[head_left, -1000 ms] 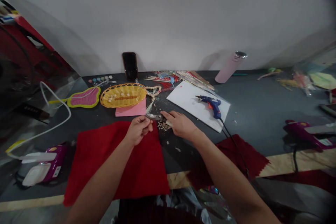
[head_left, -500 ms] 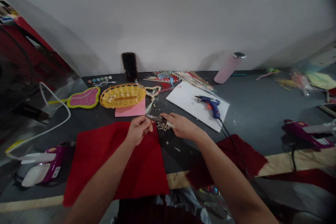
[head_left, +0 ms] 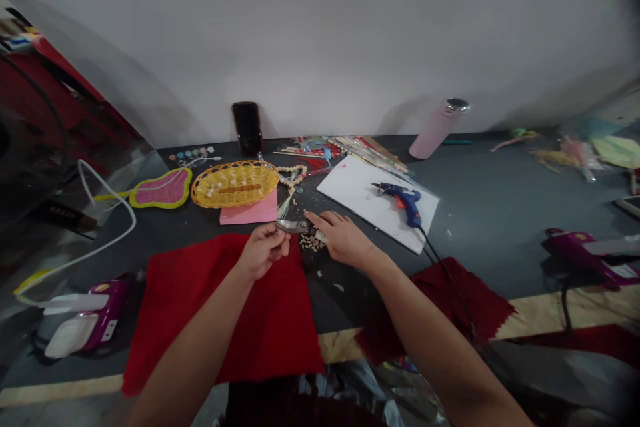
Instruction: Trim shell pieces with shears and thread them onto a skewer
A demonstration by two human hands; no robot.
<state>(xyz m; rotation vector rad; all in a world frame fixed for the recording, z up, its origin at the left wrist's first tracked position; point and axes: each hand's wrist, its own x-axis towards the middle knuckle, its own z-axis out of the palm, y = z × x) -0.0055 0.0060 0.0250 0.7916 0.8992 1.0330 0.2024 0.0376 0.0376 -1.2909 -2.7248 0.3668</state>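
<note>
My right hand (head_left: 343, 237) is closed around the pale handles of a pair of pruning shears (head_left: 294, 226), their metal blades pointing left. At the blade tips my left hand (head_left: 263, 250) is pinched closed; whatever lies between its fingers is too small to make out. Below the shears, a heap of short pale cut pieces (head_left: 311, 241) rests on the dark table. A red cloth (head_left: 270, 320) lies flat under my left hand and forearm. Just beyond the hands are a yellow wicker basket (head_left: 235, 197) with small pale pieces in it and a string of beads (head_left: 295, 177).
A blue glue gun (head_left: 407, 203) lies on a white board (head_left: 345, 180) at the right, its cord trailing to the front edge. Behind stand a phone (head_left: 247, 128) and a pink tumbler (head_left: 439, 130). Purple devices (head_left: 103, 310) sit at both sides.
The shears' blades have turned a little, showing more of their flat side and curve. Both hands stay in nearly the same place.
</note>
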